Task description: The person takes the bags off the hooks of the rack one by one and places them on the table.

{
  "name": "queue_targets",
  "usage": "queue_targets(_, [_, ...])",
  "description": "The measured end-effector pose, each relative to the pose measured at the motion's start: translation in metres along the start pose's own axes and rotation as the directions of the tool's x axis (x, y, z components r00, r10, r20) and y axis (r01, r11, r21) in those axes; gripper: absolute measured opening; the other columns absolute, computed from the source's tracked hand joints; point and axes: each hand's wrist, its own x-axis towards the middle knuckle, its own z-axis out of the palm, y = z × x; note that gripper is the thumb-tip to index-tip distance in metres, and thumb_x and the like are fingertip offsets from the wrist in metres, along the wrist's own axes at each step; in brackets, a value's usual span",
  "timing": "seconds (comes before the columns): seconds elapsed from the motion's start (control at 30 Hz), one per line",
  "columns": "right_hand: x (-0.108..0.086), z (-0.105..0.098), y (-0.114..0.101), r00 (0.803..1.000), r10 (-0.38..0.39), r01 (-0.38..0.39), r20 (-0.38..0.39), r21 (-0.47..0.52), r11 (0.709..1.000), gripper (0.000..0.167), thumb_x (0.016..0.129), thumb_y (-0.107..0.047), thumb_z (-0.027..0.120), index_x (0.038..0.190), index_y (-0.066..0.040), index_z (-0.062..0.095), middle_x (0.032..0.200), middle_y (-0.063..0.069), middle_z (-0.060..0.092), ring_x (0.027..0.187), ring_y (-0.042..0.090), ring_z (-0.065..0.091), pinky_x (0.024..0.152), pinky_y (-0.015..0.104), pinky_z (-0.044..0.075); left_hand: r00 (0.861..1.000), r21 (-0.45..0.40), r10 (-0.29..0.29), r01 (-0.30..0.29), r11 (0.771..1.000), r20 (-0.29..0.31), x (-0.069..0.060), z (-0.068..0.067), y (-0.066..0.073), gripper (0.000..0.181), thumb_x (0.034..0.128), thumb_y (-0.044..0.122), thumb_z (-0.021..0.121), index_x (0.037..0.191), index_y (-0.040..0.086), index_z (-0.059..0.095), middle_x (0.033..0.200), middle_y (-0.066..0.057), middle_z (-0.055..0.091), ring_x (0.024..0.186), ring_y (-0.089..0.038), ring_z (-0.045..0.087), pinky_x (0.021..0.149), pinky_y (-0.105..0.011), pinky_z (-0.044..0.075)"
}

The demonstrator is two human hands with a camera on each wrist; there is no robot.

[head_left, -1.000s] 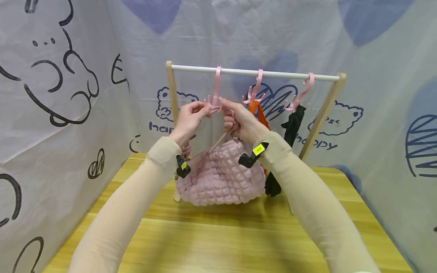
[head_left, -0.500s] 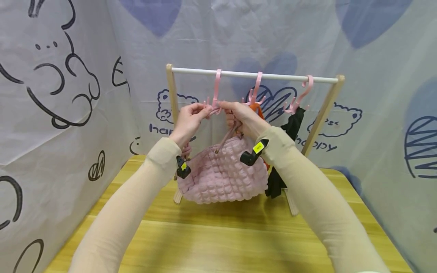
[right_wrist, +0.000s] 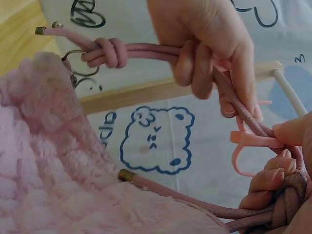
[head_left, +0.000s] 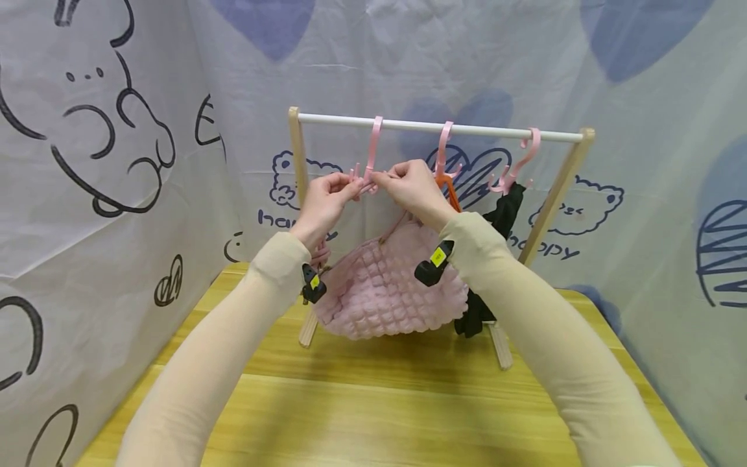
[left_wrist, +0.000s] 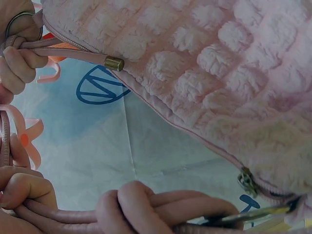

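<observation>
A pink puffy quilted handbag [head_left: 391, 288] hangs tilted from its pink cord strap [right_wrist: 151, 51], above the tabletop. My left hand [head_left: 323, 204] pinches the strap beside the prongs of the left pink hook [head_left: 374, 146]. On the other side of that hook, my right hand [head_left: 417, 191] holds the strap too, its lower fingers curled by a knot [right_wrist: 292, 192] in the right wrist view. There the strap passes across the hook's prongs. A second knot [left_wrist: 131, 207] and the bag's zipper pull [left_wrist: 247, 180] show in the left wrist view.
A white rail [head_left: 408, 124] on wooden legs [head_left: 554, 194] carries the hooks. An orange item [head_left: 448, 188] hangs from the middle hook [head_left: 443, 149], and black cloth [head_left: 506, 211] from the right hook [head_left: 528, 155]. The rack stands on a wooden table [head_left: 373, 415] between printed cloth walls.
My right hand has turned, its knuckles rising, and the bag has lifted slightly and shifted right. My left hand stays near the left hook, still pinching the strap.
</observation>
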Motion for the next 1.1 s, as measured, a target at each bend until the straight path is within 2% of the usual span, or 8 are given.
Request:
queue_targets(0.13, [0.0,0.003,0.003,0.992,-0.109,0.104,-0.062,-0.088,0.991,0.045,0.097,-0.039,0.065,0.063,-0.011,0.055,0.051,-0.008,0.03,0.049,0.008,0.026,0.05,0.024,0.02,1.0,-0.004,0.011,-0.011,1.0,0.002,-0.001,0.001,0.0,0.033,0.1023,0.03,0.06,0.122,0.005,0.066,0.103,-0.005,0.067,0.102,-0.014,0.06,0.106,-0.04,0.047])
queue_targets(0.27, [-0.001,0.007,0.005,0.974,-0.194,0.175,-0.116,-0.156,0.972,0.037,0.097,-0.036,0.066,0.074,-0.007,0.067,0.053,-0.007,0.035,0.048,0.009,0.033,0.049,0.023,0.024,1.0,-0.009,0.019,-0.019,1.0,0.002,-0.002,0.001,-0.001,0.032,0.1031,0.03,0.059,0.121,0.005,0.066,0.109,-0.01,0.067,0.102,-0.014,0.06,0.108,-0.042,0.046])
queue_targets(0.53, [-0.002,0.012,0.006,0.93,-0.326,0.272,-0.171,-0.276,0.922,0.029,0.097,-0.031,0.068,0.087,-0.004,0.075,0.068,0.006,0.063,0.058,0.016,0.049,0.054,0.024,0.033,0.998,-0.01,0.057,-0.057,0.998,-0.003,0.001,-0.001,-0.002,0.031,0.1032,0.026,0.059,0.122,0.002,0.065,0.099,-0.001,0.066,0.093,-0.009,0.061,0.105,-0.038,0.047])
queue_targets(0.67, [-0.003,0.012,0.006,0.917,-0.358,0.296,-0.174,-0.304,0.905,0.028,0.097,-0.029,0.068,0.09,-0.003,0.075,0.074,0.011,0.069,0.06,0.018,0.053,0.055,0.025,0.036,0.998,-0.015,0.068,-0.068,0.998,-0.005,0.001,-0.001,-0.002,0.031,0.1029,0.025,0.059,0.122,0.001,0.065,0.097,0.001,0.066,0.091,-0.007,0.06,0.102,-0.035,0.048])
queue_targets(0.87, [-0.006,0.014,0.005,0.9,-0.396,0.311,-0.184,-0.366,0.877,0.028,0.097,-0.028,0.068,0.094,-0.001,0.073,0.075,0.013,0.068,0.061,0.02,0.057,0.055,0.026,0.039,0.996,-0.011,0.085,-0.085,0.996,-0.015,0.001,0.0,-0.003,0.03,0.1032,0.025,0.059,0.122,0.002,0.065,0.094,0.006,0.065,0.093,-0.008,0.06,0.101,-0.035,0.047])
queue_targets(1.1, [-0.009,0.018,0.006,0.872,-0.455,0.355,-0.183,-0.405,0.843,0.022,0.099,-0.024,0.065,0.101,-0.002,0.066,0.077,0.013,0.069,0.062,0.023,0.06,0.058,0.031,0.044,0.993,0.015,0.119,-0.118,0.993,-0.023,0.0,-0.001,-0.006,0.033,0.1048,0.028,0.056,0.125,0.003,0.064,0.097,0.003,0.064,0.099,-0.011,0.059,0.096,-0.031,0.046])
